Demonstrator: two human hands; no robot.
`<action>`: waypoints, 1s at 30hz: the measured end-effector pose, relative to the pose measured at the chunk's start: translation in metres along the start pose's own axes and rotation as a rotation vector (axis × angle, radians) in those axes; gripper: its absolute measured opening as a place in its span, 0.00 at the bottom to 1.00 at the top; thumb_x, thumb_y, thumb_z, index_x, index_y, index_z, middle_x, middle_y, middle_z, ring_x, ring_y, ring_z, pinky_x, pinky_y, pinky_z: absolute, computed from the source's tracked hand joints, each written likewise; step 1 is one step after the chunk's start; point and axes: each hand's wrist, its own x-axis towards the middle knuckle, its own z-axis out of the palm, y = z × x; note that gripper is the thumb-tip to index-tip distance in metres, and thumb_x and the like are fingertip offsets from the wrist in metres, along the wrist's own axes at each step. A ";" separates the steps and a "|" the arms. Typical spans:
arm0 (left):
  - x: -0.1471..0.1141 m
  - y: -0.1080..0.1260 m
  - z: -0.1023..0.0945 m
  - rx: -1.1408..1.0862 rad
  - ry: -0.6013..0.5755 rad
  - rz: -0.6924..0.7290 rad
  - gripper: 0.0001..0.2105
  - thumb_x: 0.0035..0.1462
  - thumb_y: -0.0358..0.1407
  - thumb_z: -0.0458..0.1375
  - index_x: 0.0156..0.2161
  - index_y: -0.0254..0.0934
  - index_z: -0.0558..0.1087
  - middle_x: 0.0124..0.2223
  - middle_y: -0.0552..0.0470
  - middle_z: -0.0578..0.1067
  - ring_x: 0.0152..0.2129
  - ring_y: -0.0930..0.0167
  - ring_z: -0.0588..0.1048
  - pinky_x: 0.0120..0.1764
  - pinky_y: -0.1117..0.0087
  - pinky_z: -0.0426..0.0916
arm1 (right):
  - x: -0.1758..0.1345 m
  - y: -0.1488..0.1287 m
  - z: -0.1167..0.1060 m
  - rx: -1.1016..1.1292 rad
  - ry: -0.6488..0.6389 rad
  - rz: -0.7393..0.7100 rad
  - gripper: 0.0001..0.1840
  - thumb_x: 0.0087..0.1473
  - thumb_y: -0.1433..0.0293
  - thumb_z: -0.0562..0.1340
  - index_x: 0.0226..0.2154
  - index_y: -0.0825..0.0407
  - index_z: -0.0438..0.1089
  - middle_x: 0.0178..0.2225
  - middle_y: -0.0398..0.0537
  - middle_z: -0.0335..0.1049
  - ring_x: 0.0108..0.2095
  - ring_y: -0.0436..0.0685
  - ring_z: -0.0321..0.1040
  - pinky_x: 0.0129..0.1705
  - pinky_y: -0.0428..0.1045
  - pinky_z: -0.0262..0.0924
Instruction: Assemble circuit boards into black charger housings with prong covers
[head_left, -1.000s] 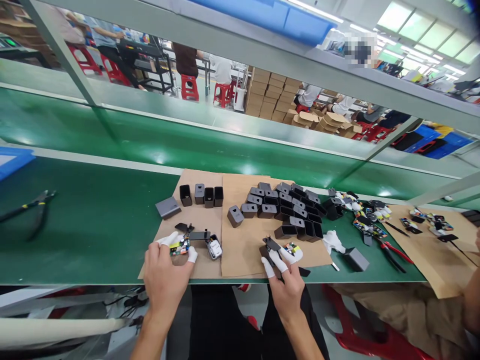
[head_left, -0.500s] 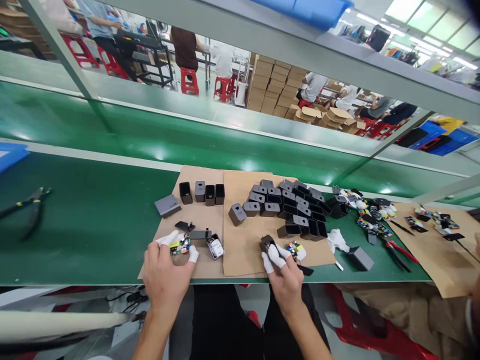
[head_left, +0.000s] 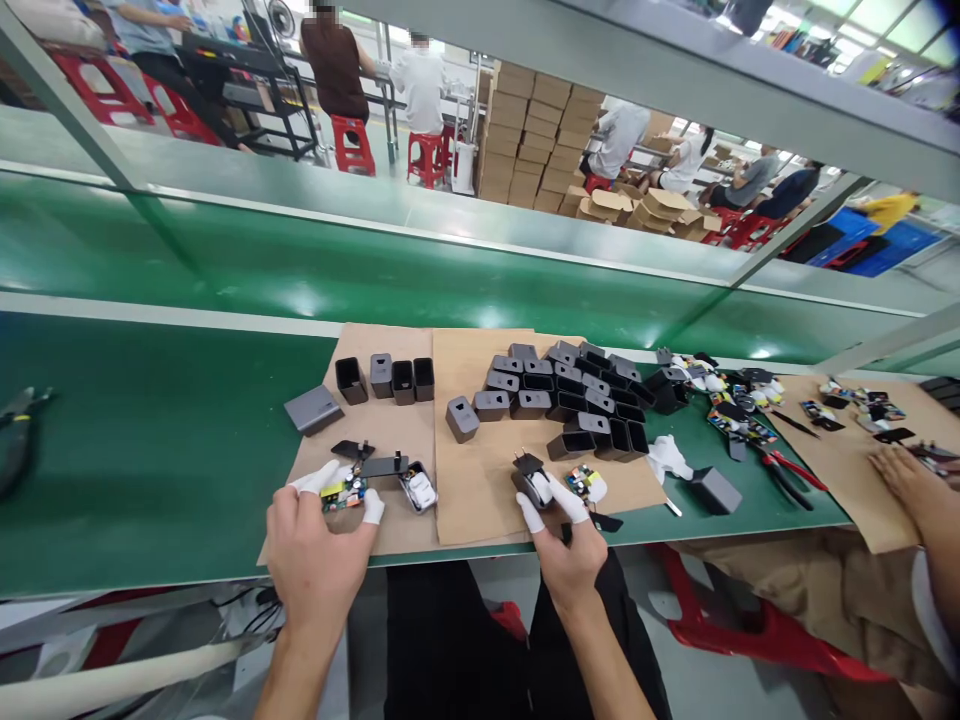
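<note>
White finger cots cover several fingertips of both hands. At the left of the brown sheet, my left hand (head_left: 319, 535) has its thumb and fingers around the edges of a small circuit board (head_left: 345, 494) with a yellow part. My right hand (head_left: 566, 540) grips a dark plug-in charger (head_left: 531, 480); white parts show inside its housing. Between the hands lies an opened housing with white parts (head_left: 418, 488), with a flat dark cover piece (head_left: 385, 466) beside it. Another circuit board (head_left: 585, 484) lies just right of the charger, partly beside my right fingers.
Dark empty housings (head_left: 570, 390) crowd the brown sheet (head_left: 480, 500), with several more (head_left: 382, 378) at left. Red-handled pliers (head_left: 791, 480), a crumpled white cloth (head_left: 667, 458) and a heap of boards (head_left: 739, 415) lie right. A co-worker's hand (head_left: 904, 485) rests at far right.
The view has shifted a little. The charger in my right hand has turned, and my fingers have shifted on it. The left hand stays at its board. A co-worker's hand shows at right.
</note>
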 end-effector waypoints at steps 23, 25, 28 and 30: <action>0.000 -0.004 0.000 0.014 0.016 0.016 0.16 0.66 0.47 0.61 0.49 0.37 0.75 0.46 0.43 0.72 0.44 0.54 0.73 0.46 0.57 0.69 | 0.018 -0.014 -0.007 0.364 -0.084 0.413 0.15 0.62 0.67 0.76 0.51 0.49 0.86 0.48 0.56 0.88 0.43 0.63 0.88 0.48 0.56 0.86; 0.000 -0.005 0.001 0.041 0.024 0.035 0.15 0.67 0.48 0.60 0.47 0.37 0.74 0.45 0.43 0.72 0.43 0.54 0.73 0.45 0.56 0.69 | 0.030 -0.029 -0.008 0.479 -0.048 0.621 0.20 0.71 0.61 0.69 0.60 0.50 0.80 0.50 0.57 0.87 0.42 0.61 0.88 0.44 0.55 0.86; -0.001 -0.006 0.001 0.051 0.040 0.059 0.16 0.67 0.48 0.59 0.48 0.37 0.74 0.46 0.41 0.72 0.45 0.52 0.73 0.46 0.56 0.70 | 0.050 -0.056 -0.013 0.899 0.051 1.172 0.23 0.71 0.53 0.68 0.61 0.45 0.78 0.54 0.52 0.86 0.49 0.57 0.87 0.50 0.52 0.85; 0.000 -0.006 0.002 0.055 0.051 0.060 0.17 0.68 0.49 0.58 0.49 0.36 0.74 0.47 0.41 0.73 0.45 0.52 0.74 0.45 0.56 0.70 | 0.061 -0.072 -0.016 1.146 0.120 1.460 0.23 0.63 0.54 0.75 0.57 0.43 0.81 0.56 0.50 0.85 0.54 0.56 0.85 0.54 0.49 0.83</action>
